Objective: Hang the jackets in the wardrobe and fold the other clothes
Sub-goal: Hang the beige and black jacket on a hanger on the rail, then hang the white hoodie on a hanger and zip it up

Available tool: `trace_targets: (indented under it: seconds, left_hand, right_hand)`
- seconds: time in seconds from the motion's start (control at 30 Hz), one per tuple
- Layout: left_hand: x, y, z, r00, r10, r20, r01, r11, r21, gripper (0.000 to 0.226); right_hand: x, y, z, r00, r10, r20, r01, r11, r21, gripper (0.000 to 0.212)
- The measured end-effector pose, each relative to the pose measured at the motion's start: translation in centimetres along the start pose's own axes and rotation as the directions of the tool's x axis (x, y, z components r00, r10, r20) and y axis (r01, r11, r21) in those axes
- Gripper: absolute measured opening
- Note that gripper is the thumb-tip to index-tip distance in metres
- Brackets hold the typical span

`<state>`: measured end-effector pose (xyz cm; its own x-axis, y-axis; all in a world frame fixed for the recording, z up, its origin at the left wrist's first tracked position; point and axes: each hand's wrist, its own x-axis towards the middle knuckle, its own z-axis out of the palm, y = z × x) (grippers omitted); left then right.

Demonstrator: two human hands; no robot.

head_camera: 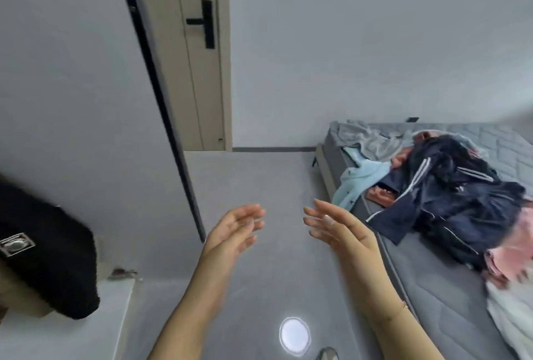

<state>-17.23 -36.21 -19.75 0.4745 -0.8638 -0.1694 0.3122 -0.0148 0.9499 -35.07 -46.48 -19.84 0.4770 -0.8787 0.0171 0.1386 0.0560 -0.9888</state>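
Two bare hands are all we have raised, palms turned toward each other, gripping nothing. Starting at nine o'clock, a black fleecy jacket hangs at the frame's edge, its pile thick and matted, with a small rectangular silvery patch on it. It sits over a pale, flat ledge. Past it, a smooth grey wardrobe panel ends in a thin black edge strip running diagonally. At twelve o'clock stands a beige door with a straight black lever handle.

Our left hand hovers near centre, fingers straight and slightly spread, blurred. Our right hand mirrors it just apart, fingers relaxed, a thin bracelet at the wrist. Beneath them lies matte grey floor, and at six o'clock a round white glare spot shines on it.

At three o'clock the bed shows a grey quilted mattress. On it lies a rumpled heap: a light-blue soft garment spilling over the mattress edge, a grey crumpled cloth behind it, a dark navy jacket with white stripes, and pink fabric at the right.
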Motion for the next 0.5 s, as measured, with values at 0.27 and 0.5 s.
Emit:
trace_targets:
  seconds: [0.27, 0.5]
  left_hand:
    - [1.6, -6.7, 20.9, 0.904, -0.163, 0.394, 0.094, 0.977, 0.189, 0.023]
    - [0.7, -13.7, 42.1, 0.718, -0.299, 0.628, 0.137, 0.946, 0.293, 0.024]
  right_hand:
    - [-6.7, -1.8, -19.4, 0.915, -0.003, -0.404, 0.020, 0.999, 0.037, 0.028]
    - [-13.2, -2.7, -38.1, 0.727, 0.049, -0.685, -0.007, 0.998, 0.064, 0.027]
